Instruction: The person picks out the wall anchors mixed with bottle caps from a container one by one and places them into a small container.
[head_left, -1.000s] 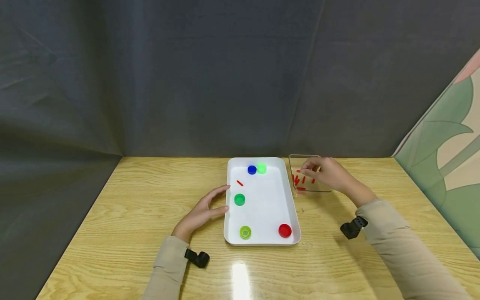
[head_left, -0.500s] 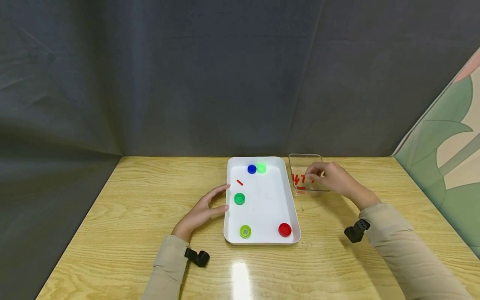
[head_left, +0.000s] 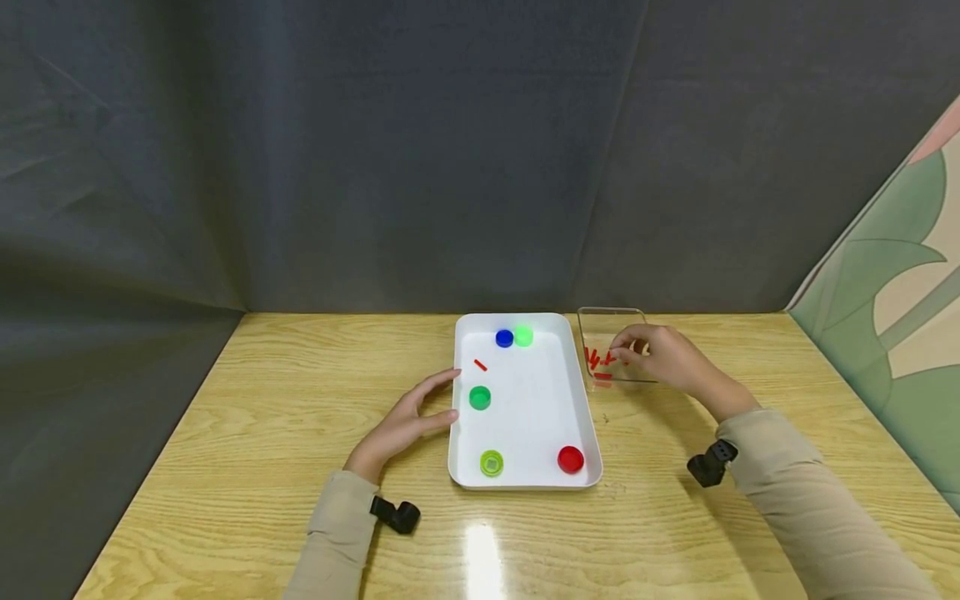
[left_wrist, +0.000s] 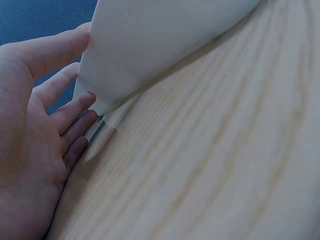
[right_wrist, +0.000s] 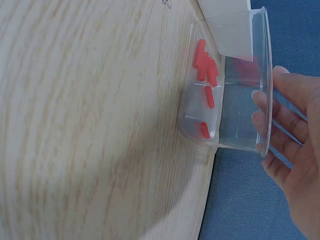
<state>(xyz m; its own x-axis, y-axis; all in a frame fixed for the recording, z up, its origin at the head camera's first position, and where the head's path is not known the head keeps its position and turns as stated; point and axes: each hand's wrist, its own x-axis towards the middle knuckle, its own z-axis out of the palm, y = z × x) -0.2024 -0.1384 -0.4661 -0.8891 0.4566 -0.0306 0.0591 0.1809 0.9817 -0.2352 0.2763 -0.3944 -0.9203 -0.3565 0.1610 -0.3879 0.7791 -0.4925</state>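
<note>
My right hand (head_left: 663, 357) hangs over a clear plastic box (head_left: 611, 311), bent fingers dipping just below its rim in the right wrist view. Short red sticks (right_wrist: 209, 97) lie scattered on the box floor. In the head view red shows right at the thumb and index fingertips, but I cannot tell whether they pinch a stick. My left hand (head_left: 397, 429) rests spread against the left side of a white tray (head_left: 525, 479), thumb and index fingertip at its edge, holding nothing. One red stick (head_left: 481, 365) lies in the tray near the left wall.
The tray also bears bottle caps: blue (head_left: 504, 338) and light green (head_left: 523, 336) side by side at the back, green (head_left: 480, 397) at left, yellow-green (head_left: 491, 463) and red (head_left: 571, 459) in front. A dark curtain (head_left: 450, 158) stands behind the wooden table (head_left: 285, 400).
My right hand has moved slightly down and right over the box. The red stick near its fingertips has shifted toward the others. My left hand and the tray have stayed put.
</note>
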